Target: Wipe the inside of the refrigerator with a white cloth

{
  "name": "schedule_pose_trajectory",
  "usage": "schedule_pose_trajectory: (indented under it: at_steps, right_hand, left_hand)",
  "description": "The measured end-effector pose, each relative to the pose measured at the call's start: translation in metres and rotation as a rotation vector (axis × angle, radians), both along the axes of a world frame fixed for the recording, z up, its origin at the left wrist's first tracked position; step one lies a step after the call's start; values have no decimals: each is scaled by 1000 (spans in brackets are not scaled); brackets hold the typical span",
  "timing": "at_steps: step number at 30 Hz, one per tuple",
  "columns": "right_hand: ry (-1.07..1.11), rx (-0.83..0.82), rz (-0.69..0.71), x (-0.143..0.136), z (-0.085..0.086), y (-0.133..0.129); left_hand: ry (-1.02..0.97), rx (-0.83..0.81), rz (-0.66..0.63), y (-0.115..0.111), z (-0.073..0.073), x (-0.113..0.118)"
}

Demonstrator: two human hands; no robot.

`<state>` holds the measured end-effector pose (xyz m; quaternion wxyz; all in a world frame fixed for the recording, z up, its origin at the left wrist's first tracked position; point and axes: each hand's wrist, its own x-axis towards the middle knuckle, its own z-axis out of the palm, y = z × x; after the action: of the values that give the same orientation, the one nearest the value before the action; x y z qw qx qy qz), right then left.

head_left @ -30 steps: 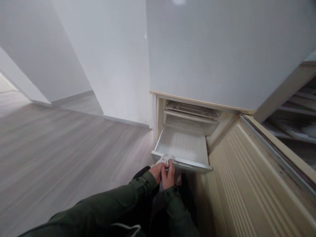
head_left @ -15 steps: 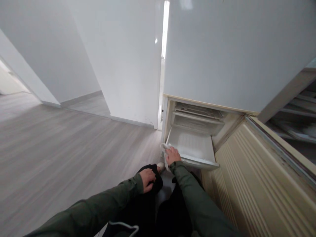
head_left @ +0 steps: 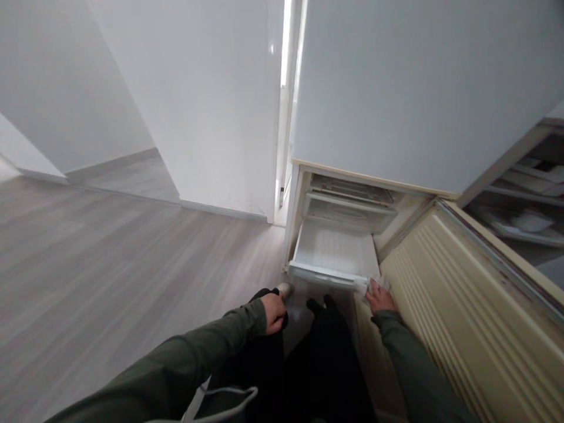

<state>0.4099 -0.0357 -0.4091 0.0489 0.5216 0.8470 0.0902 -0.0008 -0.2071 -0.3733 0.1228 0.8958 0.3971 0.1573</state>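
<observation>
Cloth (head_left: 365, 286) is pressed by right hand (head_left: 379, 298) at right front corner of pulled-out drawer (head_left: 328, 258), left hand (head_left: 274, 311) curled on knee; hard pressing could tip drawer.

Right hand (head_left: 379, 298) outstretched, left hand (head_left: 274, 312) curled.

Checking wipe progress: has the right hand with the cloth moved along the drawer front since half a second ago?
Yes. The right hand slid from the drawer's left corner to its right corner.
</observation>
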Motion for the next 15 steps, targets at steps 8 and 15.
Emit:
schedule_pose_trajectory:
  at_steps: [8, 15]
  right_hand:
    - [-9, -53, 34, -68, -10, -20]
    - [-41, -305, 471, -187, 20, -19]
  left_hand:
    - [126, -49, -14, 7, 1, 30]
    - [162, -71, -27, 13, 5, 35]
